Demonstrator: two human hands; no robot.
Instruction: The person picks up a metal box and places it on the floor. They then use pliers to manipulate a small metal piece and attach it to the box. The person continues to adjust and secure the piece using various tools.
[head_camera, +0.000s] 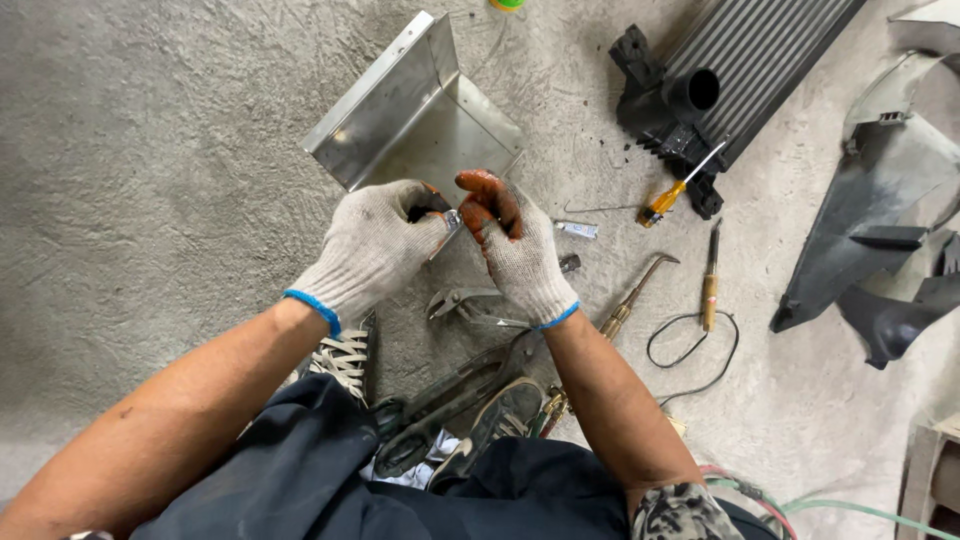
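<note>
Both my hands wear white knit gloves with orange-coated fingertips. My left hand (375, 245) and my right hand (515, 250) meet over the concrete floor and pinch a small silvery object (452, 219) between their fingertips. What the object is stays unclear, as the fingers cover most of it. Just beyond my hands lies a bent sheet-metal tray (415, 110), open side up.
Pliers (465, 303) and tin snips (440, 405) lie below my hands by my shoes. A small tube (578, 230), an orange-handled screwdriver (680, 190), a torch tip (635, 295) and a wire loop (695, 345) lie right. A black finned cooler (740, 70) and black plastic panels (880, 230) sit far right.
</note>
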